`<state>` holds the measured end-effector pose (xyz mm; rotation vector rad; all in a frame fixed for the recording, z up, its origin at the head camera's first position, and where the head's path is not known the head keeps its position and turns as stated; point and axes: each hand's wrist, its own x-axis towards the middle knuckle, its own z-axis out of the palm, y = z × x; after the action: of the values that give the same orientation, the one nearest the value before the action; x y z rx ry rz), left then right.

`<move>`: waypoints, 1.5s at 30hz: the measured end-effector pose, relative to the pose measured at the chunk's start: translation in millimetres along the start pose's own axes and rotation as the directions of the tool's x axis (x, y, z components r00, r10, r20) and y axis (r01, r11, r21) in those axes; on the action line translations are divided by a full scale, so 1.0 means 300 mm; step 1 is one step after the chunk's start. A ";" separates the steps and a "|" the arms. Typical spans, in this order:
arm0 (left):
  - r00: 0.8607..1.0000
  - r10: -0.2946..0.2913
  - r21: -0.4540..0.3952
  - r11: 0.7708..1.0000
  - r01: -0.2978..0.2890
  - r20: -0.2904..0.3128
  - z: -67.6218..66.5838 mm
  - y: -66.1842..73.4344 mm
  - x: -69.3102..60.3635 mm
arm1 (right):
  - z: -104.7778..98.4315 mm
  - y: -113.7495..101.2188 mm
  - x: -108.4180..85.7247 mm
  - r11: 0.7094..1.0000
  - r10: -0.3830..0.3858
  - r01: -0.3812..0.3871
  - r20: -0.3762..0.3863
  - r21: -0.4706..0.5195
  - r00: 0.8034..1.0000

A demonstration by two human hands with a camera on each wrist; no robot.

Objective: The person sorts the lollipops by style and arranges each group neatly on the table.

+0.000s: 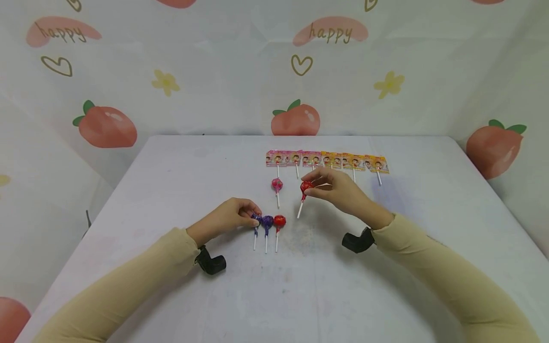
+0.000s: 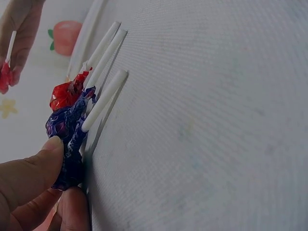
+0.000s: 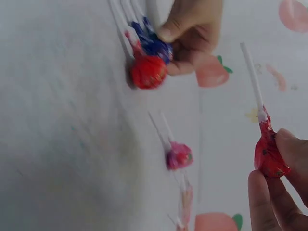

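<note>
My right hand [image 1: 339, 190] pinches a red-wrapped lollipop [image 3: 270, 156] by its candy head, raised above the table with its white stick pointing down in the head view. My left hand [image 1: 229, 216] grips the head of a purple lollipop [image 2: 71, 166] at the left end of a short row. Beside it lie a second purple lollipop [image 1: 267, 222] and a red lollipop [image 1: 279, 221], sticks toward the near edge. A pink lollipop [image 1: 277, 185] lies alone farther back, between the hands and the rear row.
Along the back of the white table [image 1: 206, 166] runs a row of flat-packed lollipops, pink packets [image 1: 276, 158] at left and yellow packets [image 1: 353, 161] at right. Black wrist cameras [image 1: 359, 240] hang under both sleeves. A peach-print cloth [image 1: 223, 71] stands behind.
</note>
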<state>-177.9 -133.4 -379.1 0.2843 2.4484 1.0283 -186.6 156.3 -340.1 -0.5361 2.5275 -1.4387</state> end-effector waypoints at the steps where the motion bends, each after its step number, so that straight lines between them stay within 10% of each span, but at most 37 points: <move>1: 1.000 0.000 -0.001 1.000 0.000 0.001 0.000 0.000 0.000 | 0.011 0.000 -0.006 1.000 -0.006 0.006 0.004 0.007 1.000; 16: 1.000 0.003 0.001 1.000 -0.003 0.008 -0.001 0.007 -0.003 | 0.162 0.045 -0.047 0.990 -0.054 0.076 0.184 -0.118 0.981; 45: 1.000 0.014 -0.012 1.000 -0.014 0.012 -0.002 0.008 -0.004 | 0.195 0.051 -0.025 0.973 -0.002 0.051 0.211 -0.223 0.977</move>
<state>-177.3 -132.4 -376.6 0.3032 2.4318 1.0430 -163.6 120.3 -383.5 -0.7207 2.5347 -1.0419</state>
